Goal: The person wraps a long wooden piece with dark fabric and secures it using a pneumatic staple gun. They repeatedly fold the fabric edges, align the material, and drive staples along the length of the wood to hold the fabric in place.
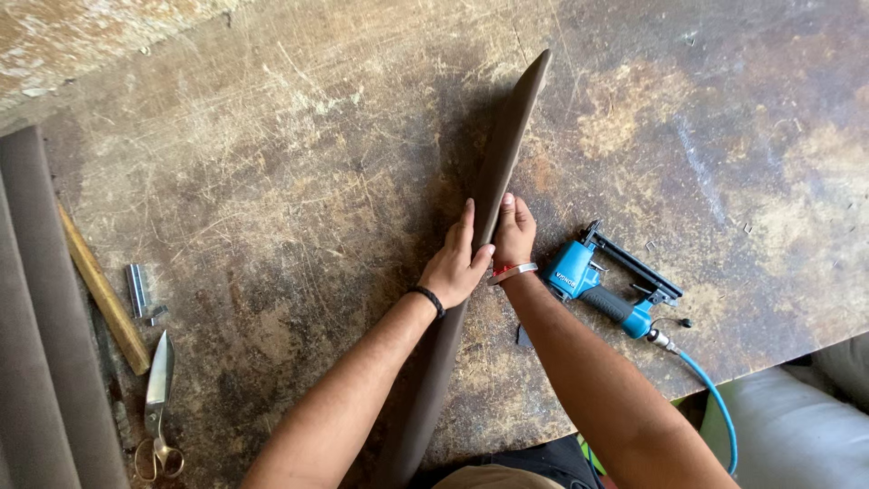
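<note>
Hands meet on a long, thin brown panel [489,208] stood on its edge on the scarred workbench [299,181]. The left hand [455,263] lies flat and open against the panel's left face, thumb hooked over the top edge; the right hand [514,237] presses the opposite face, fingers closed against it. The panel's long axis runs from the near bench edge by the person's waist up and slightly right, its rounded far end pointing away. Just right of the right wrist lies a blue pneumatic stapler [605,288], hose [715,398] trailing off the near edge. Left, well apart, lie scissors [158,407], a wooden strip [104,294], what may be a staple stick [138,292], and grey padded panels [45,335]. Beyond the panel, the bench is bare.
</note>
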